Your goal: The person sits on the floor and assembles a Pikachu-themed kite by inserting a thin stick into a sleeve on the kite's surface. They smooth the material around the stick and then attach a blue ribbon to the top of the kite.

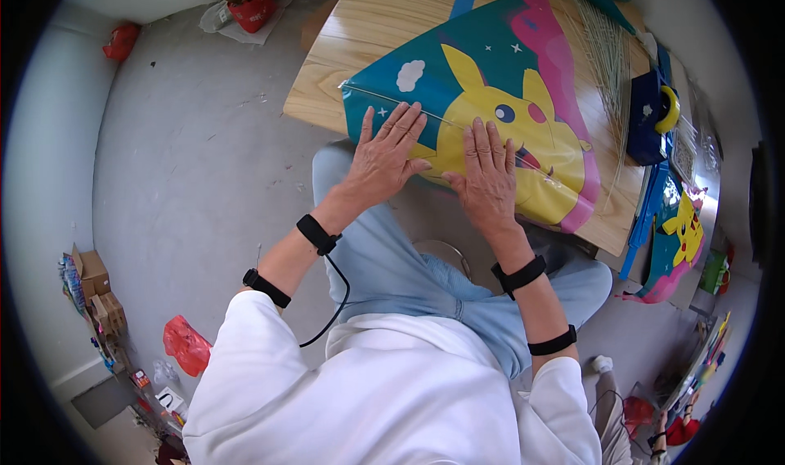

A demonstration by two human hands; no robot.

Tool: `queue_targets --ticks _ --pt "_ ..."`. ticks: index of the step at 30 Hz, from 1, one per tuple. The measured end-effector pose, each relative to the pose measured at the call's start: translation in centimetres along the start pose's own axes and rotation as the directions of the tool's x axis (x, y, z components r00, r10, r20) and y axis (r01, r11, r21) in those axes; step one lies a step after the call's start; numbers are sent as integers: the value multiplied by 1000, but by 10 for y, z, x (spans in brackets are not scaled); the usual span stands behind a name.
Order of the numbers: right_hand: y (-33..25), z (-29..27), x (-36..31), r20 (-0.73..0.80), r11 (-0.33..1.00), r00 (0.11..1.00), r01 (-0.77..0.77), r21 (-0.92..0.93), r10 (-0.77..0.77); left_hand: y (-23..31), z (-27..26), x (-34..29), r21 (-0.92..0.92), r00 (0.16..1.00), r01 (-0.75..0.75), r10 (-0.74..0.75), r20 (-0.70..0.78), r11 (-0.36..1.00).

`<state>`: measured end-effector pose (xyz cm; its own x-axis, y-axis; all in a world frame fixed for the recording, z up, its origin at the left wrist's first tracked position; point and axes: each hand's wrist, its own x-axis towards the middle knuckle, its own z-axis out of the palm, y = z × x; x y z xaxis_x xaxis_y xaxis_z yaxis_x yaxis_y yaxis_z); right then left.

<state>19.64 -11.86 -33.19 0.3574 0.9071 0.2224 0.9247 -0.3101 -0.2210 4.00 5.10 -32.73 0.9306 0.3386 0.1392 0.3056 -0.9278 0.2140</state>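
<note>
A teal kite sheet (501, 71) with a yellow cartoon character and a pink wavy border lies on the wooden table (364, 35). Along its left part runs a thin pale rod (372, 96). My left hand (383, 159) rests flat on the sheet's near left part, fingers stretched over the rod, the thumb pointing right. Flat on the yellow figure lies my right hand (491, 179), its fingers straight and pointing away from me. Neither hand grips anything. Under my palms the near edge of the sheet is partly hidden.
Thin sticks (607, 64) lie in a bundle on the table's right side. Beyond them stand a dark blue box (646, 120) and a yellow tape roll (668, 109). A second kite (679, 236) hangs at the right. Red bags (186, 346) and cardboard boxes (92, 274) lie leftward on the floor.
</note>
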Motion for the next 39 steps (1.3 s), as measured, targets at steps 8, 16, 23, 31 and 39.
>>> queue_targets --ticks 8,16,23,31,39 --pt "-6 16 9 80 1000 997 19 -8 -18 -34 7 -6 18 1000 -21 21 11 1000" --pt "-4 16 7 77 999 997 36 -33 -33 -101 -4 -20 166 982 190 -190 -18 968" --pt "-7 18 5 37 1000 999 -6 -3 6 -45 -16 3 94 999 -31 31 -8 995" --pt "7 22 -8 -36 999 999 -3 42 4 -4 13 16 3 993 -97 96 69 995" --pt "27 8 -26 -69 999 998 -10 38 13 -1 11 16 26 993 -83 81 83 996"
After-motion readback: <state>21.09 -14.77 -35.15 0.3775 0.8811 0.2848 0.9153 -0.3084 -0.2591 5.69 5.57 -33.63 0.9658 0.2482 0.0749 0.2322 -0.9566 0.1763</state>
